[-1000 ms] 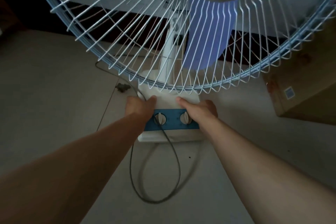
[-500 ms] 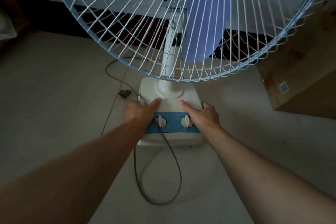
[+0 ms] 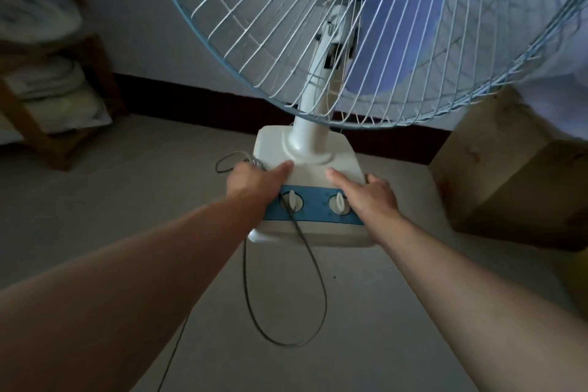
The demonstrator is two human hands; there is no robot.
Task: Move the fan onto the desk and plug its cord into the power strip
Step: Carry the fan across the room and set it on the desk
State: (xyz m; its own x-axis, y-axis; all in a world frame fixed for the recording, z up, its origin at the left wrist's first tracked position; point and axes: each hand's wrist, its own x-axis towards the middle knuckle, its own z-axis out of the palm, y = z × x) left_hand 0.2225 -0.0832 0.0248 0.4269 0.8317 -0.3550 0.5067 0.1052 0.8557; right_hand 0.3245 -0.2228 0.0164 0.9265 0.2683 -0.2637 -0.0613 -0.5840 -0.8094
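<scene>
A white table fan [image 3: 310,169] with a blue control strip, two white knobs, a wire cage and a blue blade fills the middle and top of the head view. My left hand [image 3: 254,180] grips the left side of its base, thumb on top. On the base's right side my right hand [image 3: 370,196] holds on, fingers over the edge. The dark cord [image 3: 313,267] runs under my left hand, over the left knob, and hangs in a loop below the base. The fan's base is lifted above the floor. No desk or power strip shows.
A cardboard box [image 3: 515,169] stands on the floor at the right, close to the fan's cage. A wooden shelf [image 3: 63,111] with folded bedding sits at the left against the wall. Pale floor [image 3: 127,200] spreads below and to the left.
The fan has risen from the floor in both hands and tilted back, so its cage sits higher in view. The cord loop hangs lower and the plug on the floor is out of sight.
</scene>
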